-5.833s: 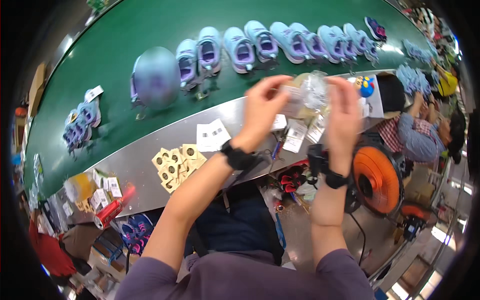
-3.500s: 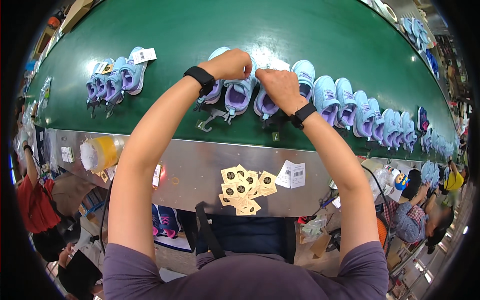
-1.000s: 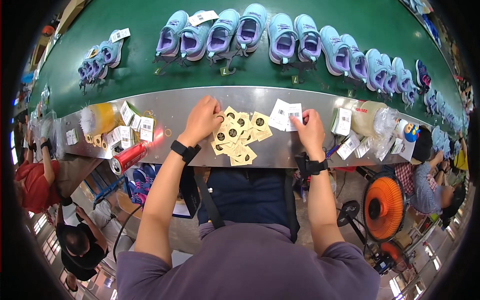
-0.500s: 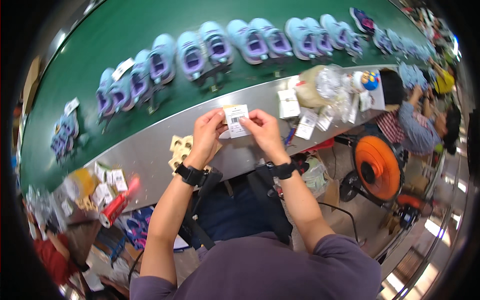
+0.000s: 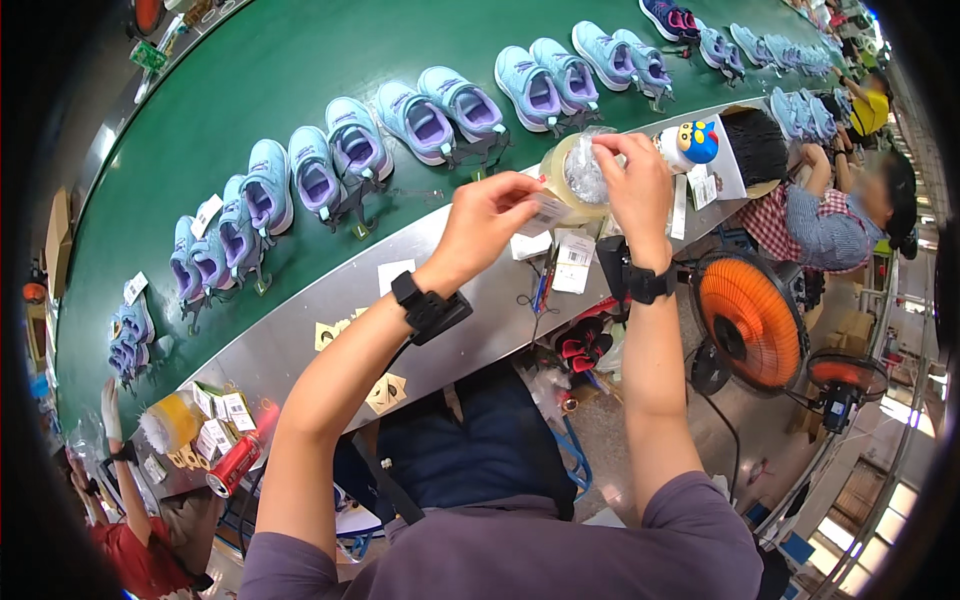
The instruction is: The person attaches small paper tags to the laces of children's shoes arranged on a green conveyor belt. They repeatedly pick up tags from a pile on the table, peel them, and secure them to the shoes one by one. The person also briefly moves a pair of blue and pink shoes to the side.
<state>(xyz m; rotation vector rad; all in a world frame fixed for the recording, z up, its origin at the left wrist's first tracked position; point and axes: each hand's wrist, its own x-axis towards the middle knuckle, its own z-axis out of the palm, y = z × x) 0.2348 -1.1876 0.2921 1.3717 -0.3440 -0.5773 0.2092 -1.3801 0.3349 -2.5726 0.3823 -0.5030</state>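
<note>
My right hand (image 5: 636, 188) is over a round yellowish tub (image 5: 552, 165) of clear crinkled plastic (image 5: 584, 172). Its fingers are pinched at that plastic; what lies between them is too small to tell. To the left of the tub, my left hand (image 5: 490, 222) has thumb and fingers closed near a pale translucent piece (image 5: 548, 208), which seems to be in its grip. A white tag (image 5: 396, 276) lies on the metal ledge (image 5: 330, 290) beside my left wrist. More printed white tags (image 5: 573, 262) lie below the tub.
Light blue shoes (image 5: 357, 140) stand in a row along the green belt (image 5: 250, 80). Cream card pieces (image 5: 385, 392), a red can (image 5: 235, 465) and a yellow tub (image 5: 172, 420) sit on the ledge. An orange fan (image 5: 748, 318) stands at right. Co-workers (image 5: 840, 230) are on both sides.
Both hands have moved right, from holding a white tag over the ledge to the tub of clear plastic. A white tag now lies on the ledge. The view has shifted.
</note>
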